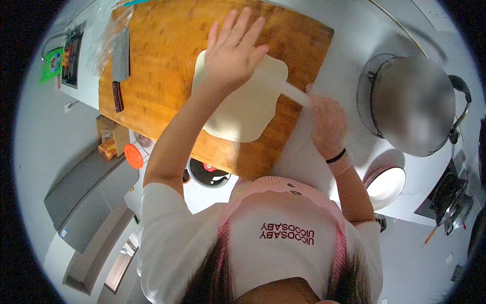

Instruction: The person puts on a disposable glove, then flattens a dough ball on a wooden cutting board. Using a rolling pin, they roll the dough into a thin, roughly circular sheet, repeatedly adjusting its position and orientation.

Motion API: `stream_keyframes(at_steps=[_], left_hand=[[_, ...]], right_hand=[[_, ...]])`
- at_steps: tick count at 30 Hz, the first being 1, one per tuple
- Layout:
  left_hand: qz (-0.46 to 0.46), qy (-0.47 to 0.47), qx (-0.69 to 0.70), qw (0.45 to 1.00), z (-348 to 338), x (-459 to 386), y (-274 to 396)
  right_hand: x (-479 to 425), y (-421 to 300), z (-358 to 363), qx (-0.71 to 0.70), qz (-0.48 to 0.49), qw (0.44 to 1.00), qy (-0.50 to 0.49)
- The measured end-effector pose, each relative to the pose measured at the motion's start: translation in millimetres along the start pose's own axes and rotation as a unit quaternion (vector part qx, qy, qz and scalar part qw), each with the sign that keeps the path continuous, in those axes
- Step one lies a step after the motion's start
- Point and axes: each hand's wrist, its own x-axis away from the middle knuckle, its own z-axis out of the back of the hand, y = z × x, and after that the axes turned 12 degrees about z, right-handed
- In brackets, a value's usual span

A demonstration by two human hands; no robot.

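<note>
A flattened sheet of pale dough [246, 114] lies on a wooden cutting board [163, 76]. My left hand [233, 57] is over the dough's far part, palm down, with its fingers spread beyond the far edge. Off the board's right side, my right hand [328, 123], with a black band on its wrist, is closed around one end of a pale rolling pin [294, 94]. The pin is blurred and slants across the dough towards my left hand. Whether my left palm touches its other end is hidden.
A cleaver [120, 57] and clear plastic wrap [104, 49] lie at the board's left. Right of the board stand a large lidded pot [366, 95], its top blurred, and a white bowl [387, 188]. A dark pan [207, 174] sits by the board's near edge.
</note>
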Motion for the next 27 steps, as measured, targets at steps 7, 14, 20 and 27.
stream_keyframes(at_steps=[7,14,20,27], left_hand=[[-0.012,-0.059,-0.031,0.998,-8,71,-18],[0.007,0.074,-0.023,0.997,-40,10,1],[0.003,0.040,-0.028,0.999,-31,8,-9],[0.009,-0.149,-0.038,0.988,7,146,-13]], right_hand=[[30,-38,-12,-0.068,-0.007,0.997,-0.042],[14,-10,-13,0.066,0.015,0.997,-0.038],[-3,-9,-5,0.043,0.015,0.998,-0.044],[57,-43,-26,0.016,0.017,0.999,-0.042]])
